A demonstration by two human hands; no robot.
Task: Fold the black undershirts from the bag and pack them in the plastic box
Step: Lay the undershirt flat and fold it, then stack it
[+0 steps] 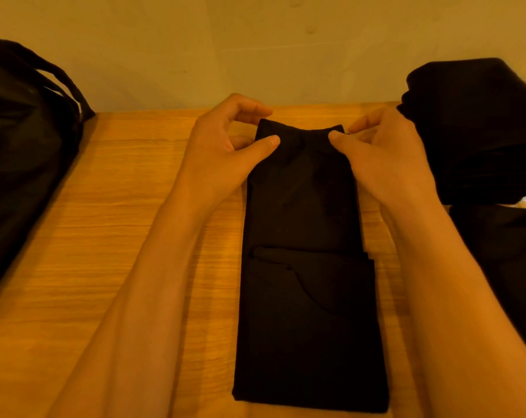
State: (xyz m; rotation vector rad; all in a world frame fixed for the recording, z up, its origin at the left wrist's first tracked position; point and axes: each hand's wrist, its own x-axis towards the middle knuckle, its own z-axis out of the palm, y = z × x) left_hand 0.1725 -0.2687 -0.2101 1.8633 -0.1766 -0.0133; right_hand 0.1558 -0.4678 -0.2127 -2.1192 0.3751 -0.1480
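Observation:
A black undershirt lies on the wooden table as a long narrow strip running away from me, its near third folded over on top. My left hand pinches the far left corner, thumb on top and fingers curled beneath. My right hand pinches the far right corner the same way. A black bag with handles sits at the left edge. A stack of folded black undershirts rests at the far right. I cannot make out the plastic box.
A pale wall rises directly behind the table's far edge. More black fabric lies at the right, below the stack. Bare wood shows between the bag and the strip.

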